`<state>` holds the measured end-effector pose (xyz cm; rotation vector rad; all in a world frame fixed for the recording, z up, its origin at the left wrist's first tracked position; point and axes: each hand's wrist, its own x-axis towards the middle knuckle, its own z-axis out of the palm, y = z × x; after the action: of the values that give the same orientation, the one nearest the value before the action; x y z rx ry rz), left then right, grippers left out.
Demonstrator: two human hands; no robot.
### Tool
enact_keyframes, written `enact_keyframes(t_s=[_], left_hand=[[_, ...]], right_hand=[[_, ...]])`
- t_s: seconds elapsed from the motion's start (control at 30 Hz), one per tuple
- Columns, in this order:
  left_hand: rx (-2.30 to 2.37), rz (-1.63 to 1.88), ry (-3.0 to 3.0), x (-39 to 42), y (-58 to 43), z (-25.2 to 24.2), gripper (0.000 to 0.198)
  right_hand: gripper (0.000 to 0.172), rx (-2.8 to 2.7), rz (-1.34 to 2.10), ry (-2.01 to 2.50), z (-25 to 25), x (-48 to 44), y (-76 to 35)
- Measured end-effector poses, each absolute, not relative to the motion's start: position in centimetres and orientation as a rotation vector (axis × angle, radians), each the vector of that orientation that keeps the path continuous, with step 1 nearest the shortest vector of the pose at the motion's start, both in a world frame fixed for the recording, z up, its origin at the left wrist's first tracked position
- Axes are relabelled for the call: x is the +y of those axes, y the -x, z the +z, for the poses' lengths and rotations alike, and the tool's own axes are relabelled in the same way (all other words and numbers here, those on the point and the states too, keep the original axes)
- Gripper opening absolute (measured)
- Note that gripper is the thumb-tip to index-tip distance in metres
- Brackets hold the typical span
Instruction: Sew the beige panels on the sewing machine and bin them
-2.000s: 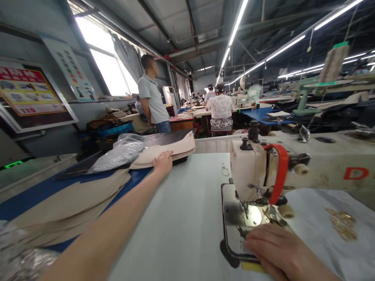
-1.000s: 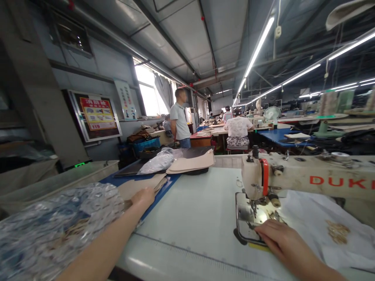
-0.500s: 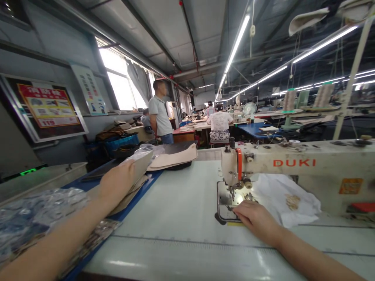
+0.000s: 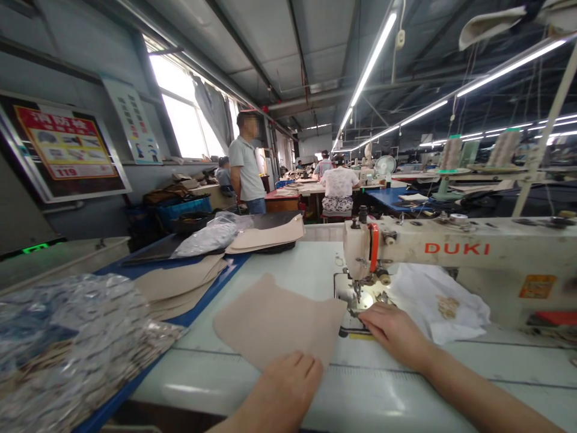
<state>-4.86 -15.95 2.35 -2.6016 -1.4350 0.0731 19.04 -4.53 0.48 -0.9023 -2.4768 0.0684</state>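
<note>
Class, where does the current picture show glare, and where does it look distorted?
Head view: the window is blown out white, a lit spot glares on the needle plate, and the tabletop shines along its front edge; head view, far left: the framed poster looks slanted and stretched.

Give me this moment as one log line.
left hand: on near edge of beige panel | right hand: by metal plate of sewing machine | beige stack: left of panel

Sewing machine [image 4: 455,247]: 1 flat piece [image 4: 274,319] just left, stack [image 4: 180,281] farther left, sheet [image 4: 417,297] partly underneath, fan [image 4: 385,166] far behind.
</note>
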Motion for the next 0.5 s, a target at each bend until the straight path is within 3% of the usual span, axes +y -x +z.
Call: enact_keyframes(t_s=[0.17,0.23,0.33,0.4,0.5], left_hand=[[-1.535,-0.215,2.544,-15.6,8.3,1.3,0.061],[-1.748,-0.295,2.524,-15.0,9.5,1.1,0.064],[-2.032,-0.574,2.554,-14.2,10.7,2.2,0.049],[-2.190,-0.988,2.375,-13.9,11.2,4.3,0.034],[-2.277,-1.728,1.646,-14.2,11.7,8.8,0.027]], right_hand=[[0.023,-2.480,0.060,0.900,0.5,-4.5,-18.9],[0.023,-2.487,0.059,0.902,0.4,-4.4,-18.9],[0.023,-2.496,0.060,0.908,0.2,-4.3,-18.9],[0.024,-2.495,0.059,0.906,0.1,-4.2,-18.9],[0.025,-2.490,0.062,0.899,0.1,-4.3,-19.0]])
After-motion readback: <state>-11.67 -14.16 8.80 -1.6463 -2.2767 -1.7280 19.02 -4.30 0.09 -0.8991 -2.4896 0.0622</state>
